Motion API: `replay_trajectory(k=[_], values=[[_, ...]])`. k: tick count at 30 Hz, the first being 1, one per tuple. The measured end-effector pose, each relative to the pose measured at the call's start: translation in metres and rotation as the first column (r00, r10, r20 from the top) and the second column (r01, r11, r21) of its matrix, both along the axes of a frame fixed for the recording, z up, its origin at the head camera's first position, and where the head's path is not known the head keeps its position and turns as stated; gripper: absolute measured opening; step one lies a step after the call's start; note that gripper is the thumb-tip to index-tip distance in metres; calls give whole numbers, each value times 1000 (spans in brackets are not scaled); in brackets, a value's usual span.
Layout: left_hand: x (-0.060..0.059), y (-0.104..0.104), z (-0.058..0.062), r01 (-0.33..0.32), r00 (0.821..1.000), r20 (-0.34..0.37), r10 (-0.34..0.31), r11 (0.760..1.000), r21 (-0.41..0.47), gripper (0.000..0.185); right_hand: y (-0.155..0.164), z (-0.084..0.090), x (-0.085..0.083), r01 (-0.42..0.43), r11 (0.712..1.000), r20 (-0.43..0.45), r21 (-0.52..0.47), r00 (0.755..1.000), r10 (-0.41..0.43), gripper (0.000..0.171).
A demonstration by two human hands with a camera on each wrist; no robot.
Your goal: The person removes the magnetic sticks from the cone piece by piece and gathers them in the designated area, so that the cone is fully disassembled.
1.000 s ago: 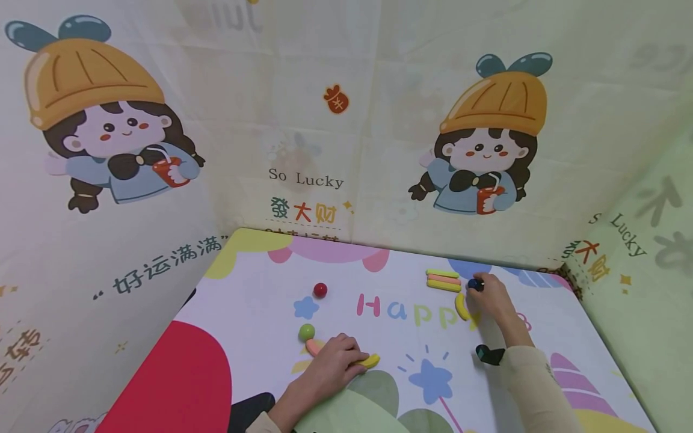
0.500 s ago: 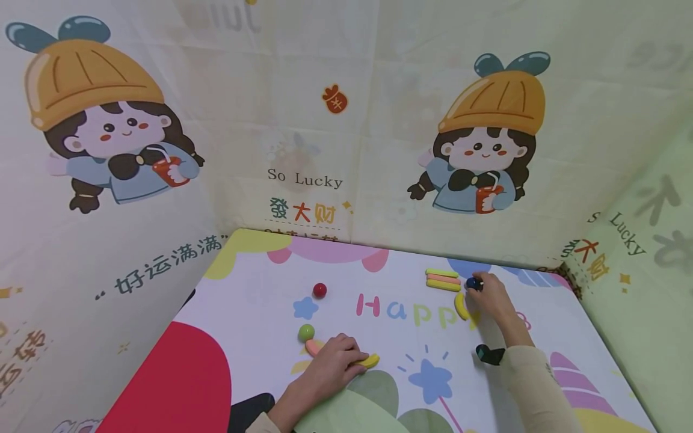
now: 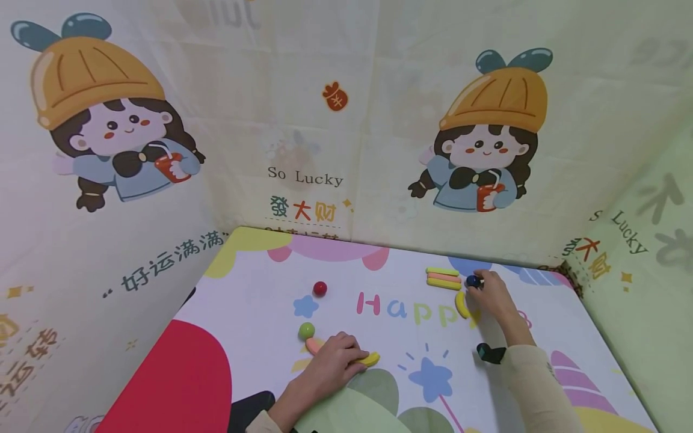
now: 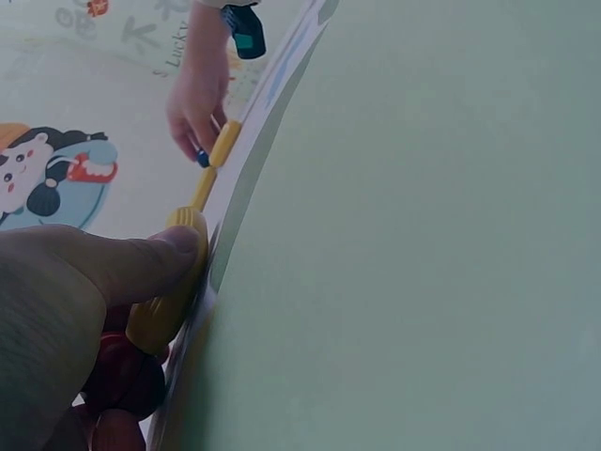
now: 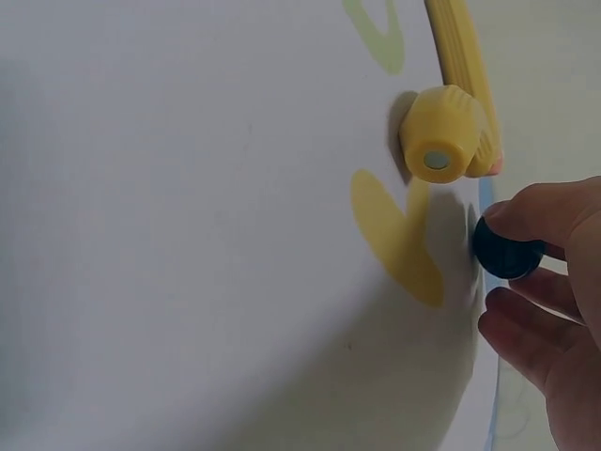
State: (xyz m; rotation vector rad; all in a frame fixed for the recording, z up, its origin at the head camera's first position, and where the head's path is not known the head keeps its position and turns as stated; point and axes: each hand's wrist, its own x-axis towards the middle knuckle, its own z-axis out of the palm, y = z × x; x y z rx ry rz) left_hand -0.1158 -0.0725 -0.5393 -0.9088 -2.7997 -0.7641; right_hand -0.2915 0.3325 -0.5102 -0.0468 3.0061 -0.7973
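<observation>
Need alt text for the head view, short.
Two hands work on a colourful printed table mat: the right hand pinches a dark blue ball beside three stacked sticks and a curved yellow stick, while the left hand rests on a yellow stick. A red ball and a green ball lie apart.

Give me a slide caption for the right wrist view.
Right hand pinches a dark blue ball beside a yellow curved stick on the printed mat.

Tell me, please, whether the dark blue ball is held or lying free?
Held: the right hand pinches the dark blue ball between its fingertips.
</observation>
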Motion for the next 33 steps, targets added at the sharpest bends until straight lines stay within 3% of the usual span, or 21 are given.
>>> replay_trajectory(k=[5, 11, 20, 33], values=[[0, 1, 0, 2, 1000, -19, -2, 1000, 1, 26, 0, 4, 2, 13, 1000, -9, -6, 1000, -13, 58], [2, 1, -1, 5, 999, -51, -5, 1000, 3, 32, -3, 12, 8, -27, 1000, -100, -4, 995, 26, 59], [4, -11, -1, -21, 996, -89, 23, 999, 24, 35, -24, 27, 22, -27, 1000, -126, -15, 992, 24, 61], [7, -30, 9, -83, 996, 13, 83, 996, 17, 41, -59, 23, 56, -91, 995, -159, -32, 984, 85, 57]])
